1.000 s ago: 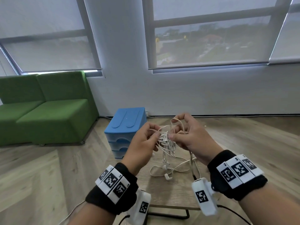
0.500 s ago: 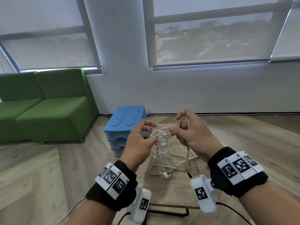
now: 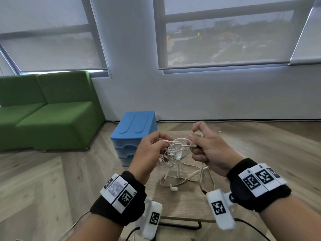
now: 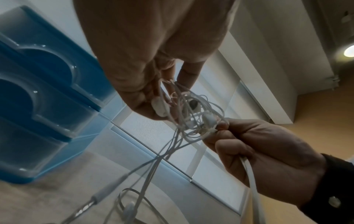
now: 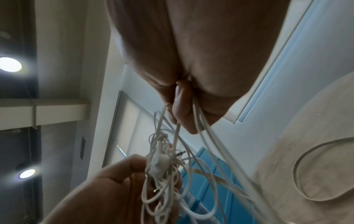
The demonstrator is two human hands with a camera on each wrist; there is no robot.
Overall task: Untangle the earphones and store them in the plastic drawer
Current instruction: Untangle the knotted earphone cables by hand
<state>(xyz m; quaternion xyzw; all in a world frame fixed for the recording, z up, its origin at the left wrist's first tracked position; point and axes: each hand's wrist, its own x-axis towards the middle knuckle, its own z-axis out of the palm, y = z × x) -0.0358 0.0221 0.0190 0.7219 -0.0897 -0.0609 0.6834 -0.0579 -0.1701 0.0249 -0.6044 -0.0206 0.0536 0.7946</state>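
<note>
A tangle of white earphones (image 3: 175, 150) hangs in the air between both hands, above a small wooden table (image 3: 187, 202). My left hand (image 3: 152, 148) pinches the knot's left side; in the left wrist view its fingers (image 4: 184, 75) pinch the earphones (image 4: 191, 112). My right hand (image 3: 205, 146) pinches cords on the right side, and a cord (image 4: 249, 169) runs through its fist. Loose loops and an earbud (image 3: 173, 188) trail down onto the table. The blue plastic drawer unit (image 3: 135, 133) stands at the table's far left, its drawers closed.
A green sofa (image 3: 48, 112) stands at the left against the wall. Wooden floor surrounds the table, whose black metal frame (image 3: 180, 225) shows at the near edge. Windows with lowered blinds fill the wall beyond.
Both hands have drawn apart a little, stretching the knot wider between them. The right hand has moved to the right and slightly up with its cords.
</note>
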